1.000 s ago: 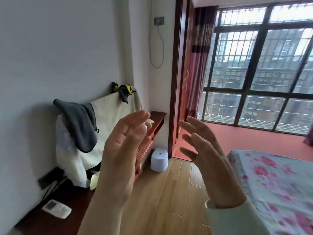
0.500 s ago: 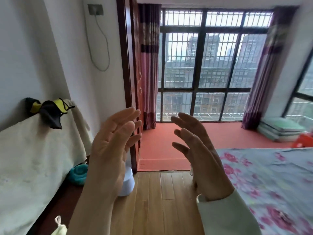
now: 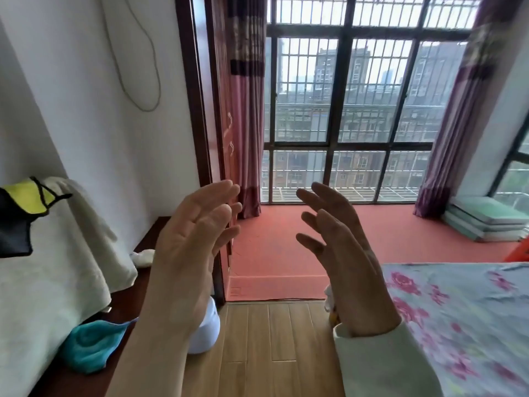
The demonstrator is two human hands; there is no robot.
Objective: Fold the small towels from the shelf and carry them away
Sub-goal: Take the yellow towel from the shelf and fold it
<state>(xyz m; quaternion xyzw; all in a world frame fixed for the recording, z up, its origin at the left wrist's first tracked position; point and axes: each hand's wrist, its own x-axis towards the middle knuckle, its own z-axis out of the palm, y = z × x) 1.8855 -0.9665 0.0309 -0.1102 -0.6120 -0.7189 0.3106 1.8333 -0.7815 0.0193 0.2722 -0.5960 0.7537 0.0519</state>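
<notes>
Folding looks unstarted: left hand (image 3: 189,253) and right hand (image 3: 343,259) hover empty, fingers (image 3: 217,193) spread, beside the dark wooden shelf (image 3: 123,306) where a crumpled teal towel (image 3: 91,346) lies.

The view has turned right, toward the window (image 3: 340,110); the grey towel left the picture and a teal towel (image 3: 91,348) appeared.

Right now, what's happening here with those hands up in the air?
A person is in a bedroom with the left grip and right grip raised, open and empty. No towel is picked up yet: a teal towel lies on the dark shelf at the left, a yellow-and-black cloth higher up.
</notes>
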